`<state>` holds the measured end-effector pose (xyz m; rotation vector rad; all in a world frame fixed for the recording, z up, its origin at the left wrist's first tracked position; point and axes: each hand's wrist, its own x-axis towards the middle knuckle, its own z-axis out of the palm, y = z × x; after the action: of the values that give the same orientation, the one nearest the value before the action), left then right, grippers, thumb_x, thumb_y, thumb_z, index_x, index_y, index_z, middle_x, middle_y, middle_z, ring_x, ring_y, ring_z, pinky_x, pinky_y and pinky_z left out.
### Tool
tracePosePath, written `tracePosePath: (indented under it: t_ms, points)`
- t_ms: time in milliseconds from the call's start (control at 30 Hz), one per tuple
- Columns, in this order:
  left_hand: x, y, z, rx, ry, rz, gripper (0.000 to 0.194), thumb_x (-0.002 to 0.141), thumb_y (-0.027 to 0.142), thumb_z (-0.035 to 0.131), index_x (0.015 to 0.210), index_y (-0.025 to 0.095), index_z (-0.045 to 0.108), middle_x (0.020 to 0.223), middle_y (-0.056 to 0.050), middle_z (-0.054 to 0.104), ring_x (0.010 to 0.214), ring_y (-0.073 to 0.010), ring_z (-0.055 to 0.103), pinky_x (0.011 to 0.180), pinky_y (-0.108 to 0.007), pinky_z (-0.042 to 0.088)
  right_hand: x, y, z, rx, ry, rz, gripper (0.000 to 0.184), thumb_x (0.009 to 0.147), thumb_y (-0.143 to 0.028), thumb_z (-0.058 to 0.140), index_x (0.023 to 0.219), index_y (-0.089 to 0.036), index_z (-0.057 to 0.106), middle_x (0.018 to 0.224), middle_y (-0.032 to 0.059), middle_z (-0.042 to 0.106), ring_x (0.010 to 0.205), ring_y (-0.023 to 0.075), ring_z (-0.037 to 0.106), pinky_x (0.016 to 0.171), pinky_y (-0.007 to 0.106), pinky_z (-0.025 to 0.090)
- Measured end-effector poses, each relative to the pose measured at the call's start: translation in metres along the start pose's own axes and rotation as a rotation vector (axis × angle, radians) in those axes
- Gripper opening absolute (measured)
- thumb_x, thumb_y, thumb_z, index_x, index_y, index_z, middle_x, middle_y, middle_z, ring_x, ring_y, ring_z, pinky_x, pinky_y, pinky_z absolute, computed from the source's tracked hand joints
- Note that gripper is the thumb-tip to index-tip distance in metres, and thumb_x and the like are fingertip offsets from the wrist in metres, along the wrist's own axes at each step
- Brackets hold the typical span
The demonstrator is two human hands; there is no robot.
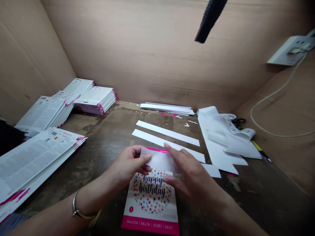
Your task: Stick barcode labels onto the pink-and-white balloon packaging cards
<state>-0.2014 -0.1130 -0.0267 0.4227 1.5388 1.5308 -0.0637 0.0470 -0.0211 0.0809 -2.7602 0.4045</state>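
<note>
A balloon packet point(152, 200) printed "happy birthday" with colored dots and a pink bottom band lies in front of me on the dark table. Over its top part is a white paper strip point(161, 160), with a pink edge showing just above. My left hand point(131, 164) pinches the strip's left end between thumb and fingers. At the strip's right end, my right hand point(188, 172) has its index finger and thumb spread apart, fingers lying along the paper. Beyond my hands, more white strips point(167, 132) lie on the tabletop.
Stacked packets point(95, 98) stand at the back left, with more packets point(41, 157) fanned out nearer me. Thin white strips point(167, 108) are piled by the back wall. White sheets point(219, 141), black scissors point(238, 123) and a yellow-black cutter point(262, 151) lie right, below a power outlet point(287, 50).
</note>
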Motion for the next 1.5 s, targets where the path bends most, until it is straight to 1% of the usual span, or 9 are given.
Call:
tracePosePath:
  t_ms: [100, 200, 267, 400, 467, 600, 1067, 1233, 1500]
  points:
    - [0.000, -0.005, 0.001, 0.077, 0.032, 0.023, 0.027, 0.070, 0.033, 0.068, 0.083, 0.010, 0.060, 0.067, -0.002, 0.061, 0.055, -0.0112, 0.060, 0.051, -0.023, 0.049, 0.001, 0.004, -0.009, 0.203, -0.036, 0.219, 0.052, 0.088, -0.040, 0.053, 0.133, -0.017, 0.040, 0.111, 0.0103, 0.060, 0.098, 0.0226, 0.055, 0.082, 0.036, 0.047]
    - [-0.002, -0.009, 0.002, 0.144, 0.021, 0.089, 0.022, 0.076, 0.031, 0.062, 0.083, 0.011, 0.060, 0.069, -0.003, 0.062, 0.059, -0.0129, 0.061, 0.055, -0.025, 0.050, 0.010, 0.002, -0.006, 0.388, -0.138, 0.277, 0.017, 0.091, -0.033, 0.048, 0.096, -0.021, 0.059, 0.087, 0.0020, 0.063, 0.079, 0.0161, 0.056, 0.069, 0.027, 0.045]
    - [-0.007, -0.014, 0.000, 0.232, 0.061, 0.185, 0.026, 0.080, 0.032, 0.057, 0.096, 0.011, 0.061, 0.080, -0.006, 0.065, 0.068, -0.0156, 0.063, 0.061, -0.029, 0.052, 0.013, 0.002, 0.003, 0.471, -0.191, 0.319, 0.019, 0.091, -0.030, 0.046, 0.079, -0.020, 0.057, 0.073, -0.0013, 0.059, 0.066, 0.0134, 0.052, 0.059, 0.024, 0.040]
    - [-0.031, -0.037, -0.011, 0.796, 0.242, 0.560, 0.034, 0.087, 0.028, 0.052, 0.120, 0.017, 0.052, 0.112, -0.010, 0.063, 0.102, -0.0239, 0.058, 0.087, -0.043, 0.048, 0.005, 0.015, 0.013, 0.466, 0.018, 0.582, 0.021, 0.089, -0.034, 0.047, 0.077, -0.019, 0.055, 0.068, -0.0013, 0.055, 0.063, 0.0144, 0.049, 0.057, 0.024, 0.038]
    - [-0.045, -0.055, -0.015, 1.161, 0.147, 0.754, 0.029, 0.090, 0.022, 0.047, 0.117, 0.019, 0.056, 0.118, -0.008, 0.062, 0.113, -0.0265, 0.052, 0.097, -0.049, 0.039, 0.002, 0.020, 0.013, 0.458, 0.075, 0.654, 0.022, 0.087, -0.037, 0.048, 0.079, -0.018, 0.057, 0.070, -0.0004, 0.057, 0.065, 0.0156, 0.051, 0.059, 0.025, 0.039]
    - [-0.060, -0.085, -0.014, 1.528, -0.065, 0.849, 0.034, 0.093, 0.016, 0.035, 0.121, 0.016, 0.055, 0.123, -0.007, 0.062, 0.112, -0.0272, 0.055, 0.097, -0.050, 0.039, 0.006, 0.003, 0.018, 0.400, -0.140, 0.510, 0.023, 0.088, -0.034, 0.048, 0.075, -0.019, 0.060, 0.069, -0.0003, 0.062, 0.064, 0.0158, 0.055, 0.059, 0.026, 0.039]
    - [-0.061, -0.096, -0.003, 1.651, 0.127, 0.902, 0.032, 0.091, 0.015, 0.035, 0.110, 0.011, 0.060, 0.101, -0.009, 0.066, 0.092, -0.0219, 0.058, 0.083, -0.036, 0.044, 0.018, -0.018, 0.042, 0.238, -0.361, 0.397, 0.025, 0.087, -0.029, 0.047, 0.067, -0.019, 0.057, 0.062, -0.0010, 0.058, 0.057, 0.0135, 0.051, 0.052, 0.024, 0.033]
    - [-0.058, -0.104, -0.005, 1.620, 0.201, 1.017, 0.032, 0.092, 0.015, 0.035, 0.110, 0.012, 0.061, 0.114, -0.008, 0.064, 0.110, -0.0232, 0.053, 0.100, -0.037, 0.032, 0.017, -0.022, 0.047, 0.242, -0.380, 0.390, 0.026, 0.087, -0.029, 0.047, 0.067, -0.019, 0.058, 0.061, -0.0001, 0.059, 0.055, 0.0131, 0.050, 0.051, 0.024, 0.033]
    - [-0.055, -0.105, -0.006, 1.680, 0.097, 0.950, 0.034, 0.091, 0.016, 0.035, 0.115, 0.009, 0.059, 0.120, -0.014, 0.062, 0.111, -0.0283, 0.056, 0.098, -0.043, 0.038, 0.019, -0.024, 0.055, 0.102, -0.444, 0.396, 0.024, 0.087, -0.026, 0.049, 0.066, -0.020, 0.059, 0.061, 0.0006, 0.061, 0.054, 0.0136, 0.051, 0.051, 0.024, 0.036]
